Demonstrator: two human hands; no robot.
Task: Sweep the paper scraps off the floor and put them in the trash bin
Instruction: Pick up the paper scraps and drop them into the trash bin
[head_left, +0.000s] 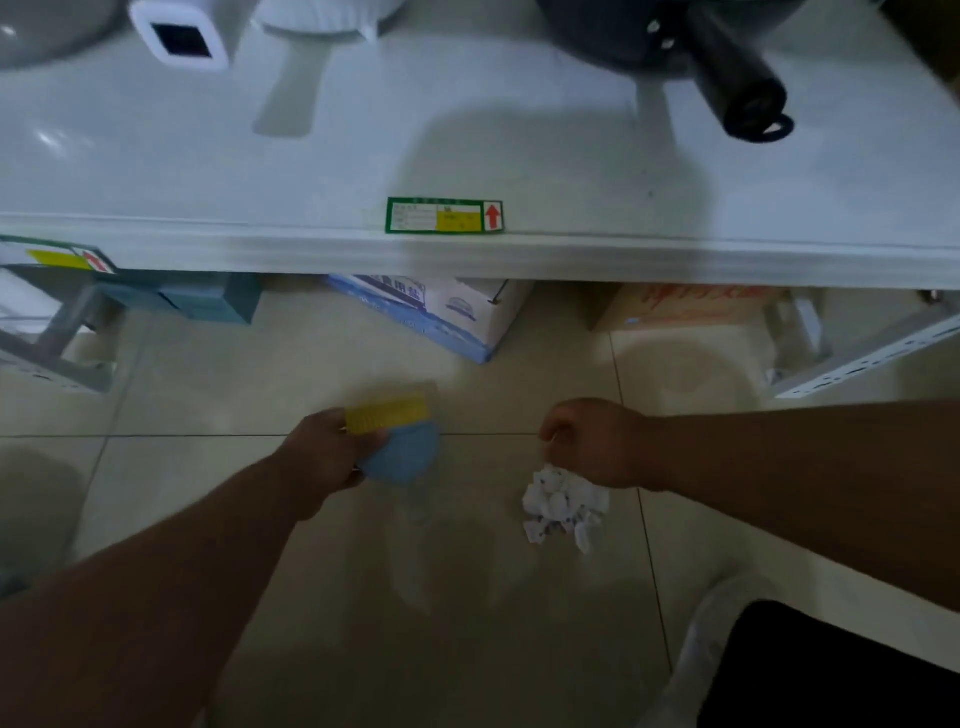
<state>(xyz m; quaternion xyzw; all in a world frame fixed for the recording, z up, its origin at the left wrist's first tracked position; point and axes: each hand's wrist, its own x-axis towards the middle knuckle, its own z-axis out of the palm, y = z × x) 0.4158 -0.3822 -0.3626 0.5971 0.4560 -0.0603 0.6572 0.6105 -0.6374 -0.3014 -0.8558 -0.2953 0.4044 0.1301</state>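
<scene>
With a blue-and-yellow brush (397, 441) gripped in the left hand (322, 452) and the right hand (592, 441) fisted around something unclear, the paper scraps (563, 506) beneath it could be scattered by a careless sweep.

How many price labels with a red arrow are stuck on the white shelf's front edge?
2. One green-bordered price label sits mid-edge of the white shelf; another label is at far left, blurred and partly cut off. Others may lie out of frame.
</scene>
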